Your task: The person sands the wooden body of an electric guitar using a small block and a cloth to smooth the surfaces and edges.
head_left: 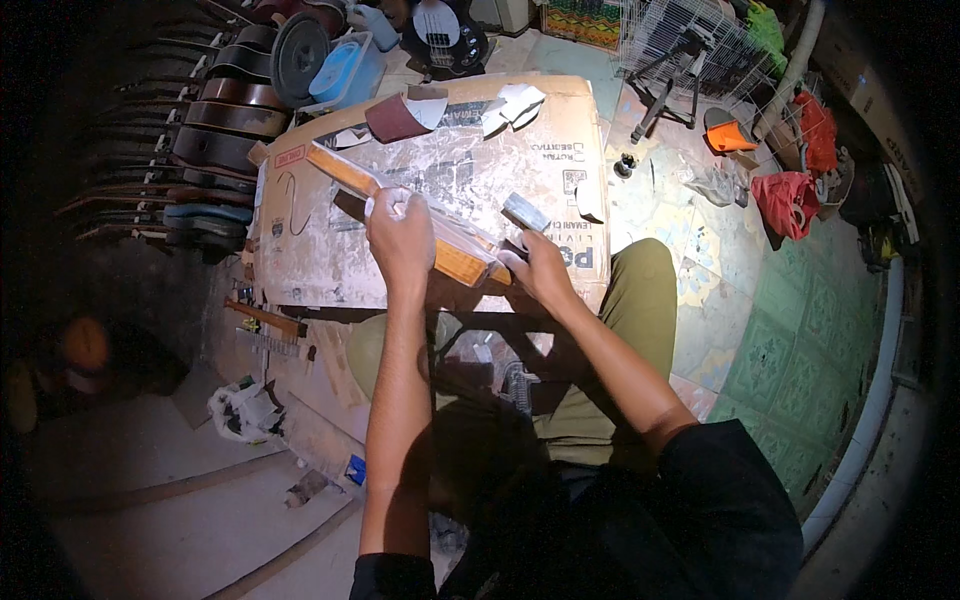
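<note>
My left hand (400, 235) is closed around a long wooden piece (455, 262) with orange-yellow sides and a pale, dusty face. The piece slants over the cardboard from upper left to lower right; its exact kind does not show clearly. My right hand (540, 265) is closed on a grey block (525, 211), which looks like a sanding block. The block is beside the lower right end of the wood, and I cannot tell whether they touch. Beneath both hands lies a flat cardboard box (330, 265) covered in whitish dust.
Brown sandpaper (388, 120) and torn white paper (512, 108) lie on the cardboard's far side. Several guitars (225, 118) are stacked at left, near a blue tub (340, 70). A wire cage (670, 40), a red bag (785, 203) and an orange object (728, 135) are at right.
</note>
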`<action>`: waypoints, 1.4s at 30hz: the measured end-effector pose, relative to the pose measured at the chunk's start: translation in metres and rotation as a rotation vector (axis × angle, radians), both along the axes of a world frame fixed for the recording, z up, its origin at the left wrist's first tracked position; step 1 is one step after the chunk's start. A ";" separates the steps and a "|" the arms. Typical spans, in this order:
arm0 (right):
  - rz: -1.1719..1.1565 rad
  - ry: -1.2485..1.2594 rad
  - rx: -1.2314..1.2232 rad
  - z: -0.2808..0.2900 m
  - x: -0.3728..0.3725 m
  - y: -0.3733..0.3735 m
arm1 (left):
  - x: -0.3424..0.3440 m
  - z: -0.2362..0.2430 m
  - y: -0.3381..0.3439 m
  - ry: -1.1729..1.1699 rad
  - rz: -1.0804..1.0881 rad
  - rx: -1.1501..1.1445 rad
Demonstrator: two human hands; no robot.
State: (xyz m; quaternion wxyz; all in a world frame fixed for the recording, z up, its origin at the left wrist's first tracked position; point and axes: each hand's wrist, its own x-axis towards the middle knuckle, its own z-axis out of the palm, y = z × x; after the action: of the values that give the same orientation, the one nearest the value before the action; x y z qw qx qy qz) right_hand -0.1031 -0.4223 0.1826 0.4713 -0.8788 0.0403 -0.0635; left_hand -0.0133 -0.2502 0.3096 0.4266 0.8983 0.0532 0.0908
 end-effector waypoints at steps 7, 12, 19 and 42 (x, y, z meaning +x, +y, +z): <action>-0.014 0.048 0.020 0.004 0.002 -0.001 | -0.004 0.001 0.003 -0.103 -0.006 -0.028; -0.028 0.146 0.127 -0.001 -0.018 -0.005 | -0.002 -0.005 0.011 -0.092 -0.002 -0.059; -0.039 0.100 0.123 -0.003 -0.010 0.004 | -0.007 -0.008 0.019 -0.019 -0.017 -0.081; 0.410 -0.211 -0.269 0.019 -0.054 0.006 | -0.003 -0.021 0.032 -0.066 -0.023 -0.109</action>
State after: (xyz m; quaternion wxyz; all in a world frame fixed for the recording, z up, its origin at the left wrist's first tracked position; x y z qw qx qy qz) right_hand -0.1576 -0.4159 0.2017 0.3549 -0.9119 -0.1967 -0.0626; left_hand -0.0167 -0.2186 0.2890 0.4775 0.8707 0.0336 0.1126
